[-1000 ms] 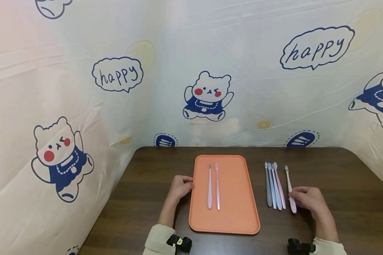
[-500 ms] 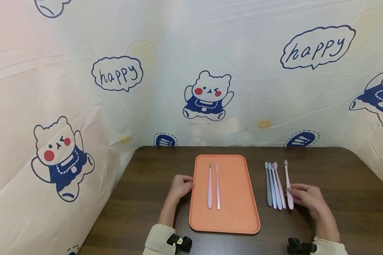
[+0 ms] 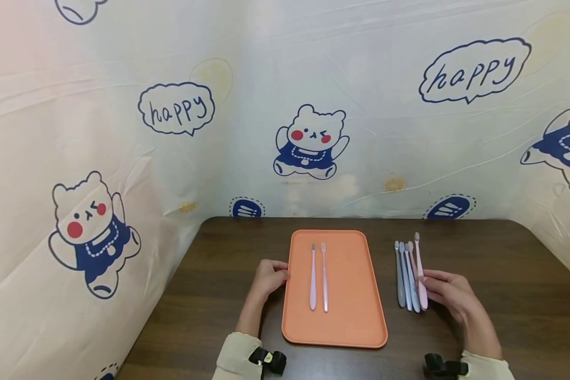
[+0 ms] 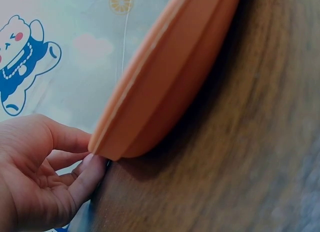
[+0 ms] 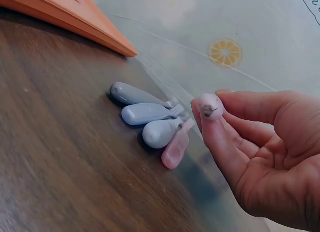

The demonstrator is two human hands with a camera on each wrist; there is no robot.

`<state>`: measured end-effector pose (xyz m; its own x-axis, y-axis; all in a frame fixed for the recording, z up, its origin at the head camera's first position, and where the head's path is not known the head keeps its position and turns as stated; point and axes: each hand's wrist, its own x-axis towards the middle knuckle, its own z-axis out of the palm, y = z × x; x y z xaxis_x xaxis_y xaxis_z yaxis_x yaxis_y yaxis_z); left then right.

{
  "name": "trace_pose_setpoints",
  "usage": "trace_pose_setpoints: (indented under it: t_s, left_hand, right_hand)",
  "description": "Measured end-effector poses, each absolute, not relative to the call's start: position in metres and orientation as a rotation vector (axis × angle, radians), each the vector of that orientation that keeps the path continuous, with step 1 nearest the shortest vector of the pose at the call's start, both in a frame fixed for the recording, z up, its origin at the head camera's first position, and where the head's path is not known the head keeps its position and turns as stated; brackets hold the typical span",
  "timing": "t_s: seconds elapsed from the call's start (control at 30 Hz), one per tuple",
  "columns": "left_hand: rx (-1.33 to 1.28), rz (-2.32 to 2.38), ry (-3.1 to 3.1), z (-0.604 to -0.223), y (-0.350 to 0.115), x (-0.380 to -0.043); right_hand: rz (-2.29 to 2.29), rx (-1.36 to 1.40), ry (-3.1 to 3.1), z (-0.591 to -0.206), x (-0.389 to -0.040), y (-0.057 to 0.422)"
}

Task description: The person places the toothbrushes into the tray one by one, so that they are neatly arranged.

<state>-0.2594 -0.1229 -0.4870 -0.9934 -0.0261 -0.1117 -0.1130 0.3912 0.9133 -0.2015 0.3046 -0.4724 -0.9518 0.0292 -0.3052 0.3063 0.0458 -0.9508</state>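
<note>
The right hand [image 3: 448,293] pinches a pale pink toothbrush [image 3: 423,293] by its handle, raised above the table [image 3: 209,295] just beside four others [image 5: 159,134]; carried low, it could knock that row askew, and a loose pinch could let the rounded handle twist. The row lies between it and the orange tray [image 3: 351,316] (two toothbrushes [image 3: 313,290] lie on it), whose rim the left hand [image 3: 268,277] pinches.

Pale bear-print backdrop [image 3: 275,58] behind brown table [image 3: 209,295]
</note>
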Motion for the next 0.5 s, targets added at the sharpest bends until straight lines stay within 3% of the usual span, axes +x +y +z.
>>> trace_pose_setpoints:
  t_s: [0.5]
  left_hand:
    - [-0.139, 1.700, 2.541, -0.4862, -0.1234, -0.2589]
  right_hand:
    - [-2.018, 0.205, 2.023, -0.4686, -0.2000, 0.2968]
